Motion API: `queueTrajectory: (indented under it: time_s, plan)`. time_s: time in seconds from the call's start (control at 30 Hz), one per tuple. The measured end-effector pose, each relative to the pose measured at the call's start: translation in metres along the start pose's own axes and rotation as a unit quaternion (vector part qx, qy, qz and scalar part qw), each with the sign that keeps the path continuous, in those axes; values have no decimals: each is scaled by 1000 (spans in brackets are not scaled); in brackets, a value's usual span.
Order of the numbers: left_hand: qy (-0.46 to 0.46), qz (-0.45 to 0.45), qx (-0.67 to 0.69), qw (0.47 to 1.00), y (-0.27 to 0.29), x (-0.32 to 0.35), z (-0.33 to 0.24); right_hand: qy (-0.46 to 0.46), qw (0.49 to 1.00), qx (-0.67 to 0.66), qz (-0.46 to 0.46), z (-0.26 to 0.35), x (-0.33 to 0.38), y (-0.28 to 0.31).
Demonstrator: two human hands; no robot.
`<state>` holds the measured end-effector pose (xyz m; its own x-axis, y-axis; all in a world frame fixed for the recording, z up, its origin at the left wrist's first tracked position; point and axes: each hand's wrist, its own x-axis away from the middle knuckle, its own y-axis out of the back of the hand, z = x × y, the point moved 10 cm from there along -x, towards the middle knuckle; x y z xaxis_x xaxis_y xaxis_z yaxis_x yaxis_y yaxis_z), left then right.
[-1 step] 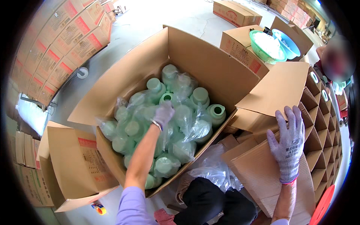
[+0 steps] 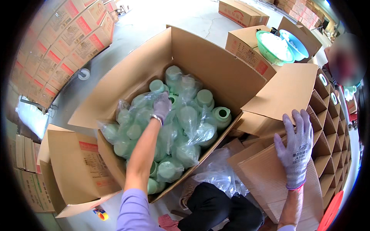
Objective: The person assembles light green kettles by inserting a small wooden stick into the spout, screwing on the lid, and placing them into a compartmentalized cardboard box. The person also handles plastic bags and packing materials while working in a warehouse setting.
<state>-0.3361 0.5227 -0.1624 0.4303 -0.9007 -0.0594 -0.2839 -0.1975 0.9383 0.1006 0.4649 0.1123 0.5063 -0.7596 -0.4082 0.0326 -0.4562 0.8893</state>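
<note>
Head view: left hand among pale-green bottles.

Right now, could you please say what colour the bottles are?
The bottles are pale green, best seen in the head view.

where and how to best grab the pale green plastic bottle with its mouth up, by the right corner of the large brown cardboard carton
The pale green plastic bottle is probably best gripped around its open mouth, from above: that faces up, uncovered, while neighbouring bottles and the large brown cardboard carton crowd its sides.
</note>
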Motion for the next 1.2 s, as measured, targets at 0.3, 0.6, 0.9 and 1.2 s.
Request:
queueTrajectory:
  time_s: [0.3, 0.6, 0.9, 1.2]
  plan:
    - [40, 151, -168, 973, -90, -14, 53, 20, 1000, -9, -1, 1, -4, 1]
    - [-319, -233, 222, 891, 264, 162, -132, 44, 988, -127, -79, 3, 14, 32]
    - [-468, -180, 390, 773, 360, 402, -260, -18, 840, -495, -220, 89, 151, 137]
    - [-440, -10, 440, 783, 343, 453, -322, -131, 796, -517, -284, 61, 255, 185]
